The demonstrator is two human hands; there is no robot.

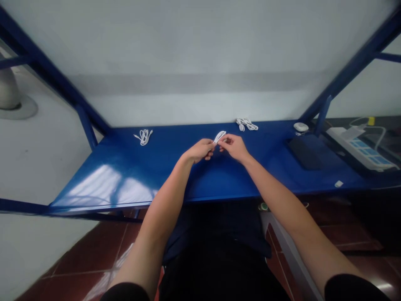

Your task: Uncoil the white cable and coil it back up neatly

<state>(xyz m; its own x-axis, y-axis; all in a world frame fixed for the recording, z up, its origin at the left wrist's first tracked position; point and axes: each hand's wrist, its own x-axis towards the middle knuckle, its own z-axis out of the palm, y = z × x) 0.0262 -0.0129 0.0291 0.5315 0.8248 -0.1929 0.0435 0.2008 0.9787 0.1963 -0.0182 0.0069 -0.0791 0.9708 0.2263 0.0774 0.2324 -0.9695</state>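
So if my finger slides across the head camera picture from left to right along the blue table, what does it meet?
Looped white cable → left hand → small bundled white cable → right hand → flat black object → white power strip

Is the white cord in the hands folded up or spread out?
Folded up: the white cable makes a narrow looped bundle between the left hand and right hand, not stretched out straight.

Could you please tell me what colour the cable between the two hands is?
The cable is white, best seen in the head view.
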